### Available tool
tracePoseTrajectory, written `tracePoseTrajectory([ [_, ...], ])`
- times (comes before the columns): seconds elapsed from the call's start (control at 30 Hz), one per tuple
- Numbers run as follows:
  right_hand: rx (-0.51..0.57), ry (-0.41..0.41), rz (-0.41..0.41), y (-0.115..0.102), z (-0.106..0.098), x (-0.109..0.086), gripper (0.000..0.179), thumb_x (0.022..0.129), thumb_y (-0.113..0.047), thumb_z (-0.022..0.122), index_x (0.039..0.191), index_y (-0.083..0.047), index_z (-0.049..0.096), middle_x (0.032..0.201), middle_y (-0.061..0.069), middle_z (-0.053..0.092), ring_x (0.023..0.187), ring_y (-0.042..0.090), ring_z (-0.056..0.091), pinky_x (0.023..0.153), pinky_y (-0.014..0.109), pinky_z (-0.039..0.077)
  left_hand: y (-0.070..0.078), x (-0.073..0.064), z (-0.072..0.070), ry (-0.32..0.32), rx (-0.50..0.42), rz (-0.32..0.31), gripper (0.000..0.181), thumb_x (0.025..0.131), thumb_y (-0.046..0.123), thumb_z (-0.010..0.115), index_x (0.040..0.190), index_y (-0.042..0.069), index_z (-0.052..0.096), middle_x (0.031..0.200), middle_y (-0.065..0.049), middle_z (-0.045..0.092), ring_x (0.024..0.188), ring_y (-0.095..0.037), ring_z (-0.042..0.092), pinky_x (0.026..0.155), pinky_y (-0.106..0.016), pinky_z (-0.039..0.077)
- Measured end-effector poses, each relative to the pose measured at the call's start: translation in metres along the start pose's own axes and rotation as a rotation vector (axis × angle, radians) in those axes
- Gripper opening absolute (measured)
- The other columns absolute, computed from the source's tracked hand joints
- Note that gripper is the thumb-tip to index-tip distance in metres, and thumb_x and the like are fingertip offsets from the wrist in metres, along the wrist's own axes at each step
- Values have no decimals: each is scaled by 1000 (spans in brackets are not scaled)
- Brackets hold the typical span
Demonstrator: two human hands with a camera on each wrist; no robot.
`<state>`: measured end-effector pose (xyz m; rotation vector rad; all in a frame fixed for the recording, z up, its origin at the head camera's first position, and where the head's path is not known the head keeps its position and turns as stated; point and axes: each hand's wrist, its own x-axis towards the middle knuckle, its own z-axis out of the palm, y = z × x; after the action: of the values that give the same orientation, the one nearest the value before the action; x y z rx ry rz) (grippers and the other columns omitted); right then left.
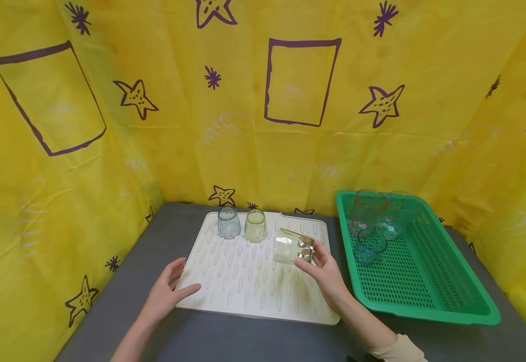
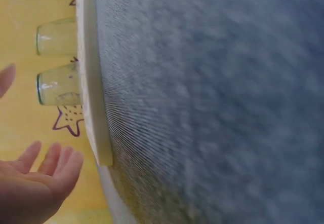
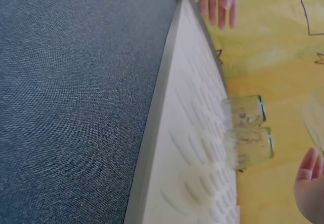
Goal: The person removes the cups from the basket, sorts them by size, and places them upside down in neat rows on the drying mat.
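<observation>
Above the right half of a white drying mat (image 1: 240,286), my right hand (image 1: 328,274) grips a clear yellowish drinking glass (image 1: 287,247), tilted onto its side. In the right wrist view only part of that glass (image 3: 315,117) shows at the edge. My left hand (image 1: 163,291) is at the mat's left edge, fingers relaxed and holding nothing; whether it touches the mat I cannot tell. Toward the back of the mat a bluish glass (image 1: 229,223) and a yellow-green glass (image 1: 255,227) stand side by side.
On the right a green perforated basket (image 1: 425,306) holds a blue glass (image 1: 370,247), a tall pinkish glass (image 1: 365,213) and a clear glass (image 1: 396,221). A dark grey table surface (image 1: 244,342) lies beneath. Yellow patterned cloth (image 1: 244,100) hangs behind and on both sides.
</observation>
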<state>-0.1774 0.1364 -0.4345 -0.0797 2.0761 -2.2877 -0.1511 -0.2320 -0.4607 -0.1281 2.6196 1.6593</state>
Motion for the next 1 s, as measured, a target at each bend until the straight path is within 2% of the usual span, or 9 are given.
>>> tracePoseTrajectory([
  [0.13,4,36,10,4,1,5,68,85,-9,73,144,-3,39,146,15,42,136,30,39,99,27,43,-5,-1,-3,-10,21,-48,89,80,19,82,148,0,27,151,-22,31,138,-39,30,112,-51,26],
  [0.3,13,66,21,8,3,13,69,86,-10,73,145,-3,37,146,16,42,134,31,40,95,21,45,-10,-2,-5,-7,37,-61,91,79,18,82,148,-2,26,150,-24,32,136,-40,33,111,-52,29],
  [0.5,-16,118,21,13,6,24,67,87,-12,73,144,-4,39,144,16,43,134,29,40,108,41,37,-12,-2,-6,-12,56,-72,92,78,19,83,147,-3,26,150,-25,32,135,-40,34,110,-52,30],
  [0.6,-20,147,18,14,8,28,63,87,-13,73,141,-4,42,141,16,44,134,30,41,109,47,35,-13,-2,-6,-13,66,-69,91,78,18,83,147,-5,27,149,-25,33,134,-40,35,109,-52,31],
  [0.8,-44,196,33,16,12,39,68,85,-17,76,142,-3,41,144,16,42,137,32,37,111,49,32,-15,-2,-6,-17,80,-78,91,77,17,83,146,-6,29,148,-26,34,134,-41,36,108,-52,32],
  [1.0,-98,248,76,15,14,49,77,82,-27,79,145,-8,39,148,12,38,140,31,32,112,48,30,-16,-3,-6,-25,82,-74,91,76,13,84,146,-7,29,147,-29,34,133,-44,35,108,-54,32],
])
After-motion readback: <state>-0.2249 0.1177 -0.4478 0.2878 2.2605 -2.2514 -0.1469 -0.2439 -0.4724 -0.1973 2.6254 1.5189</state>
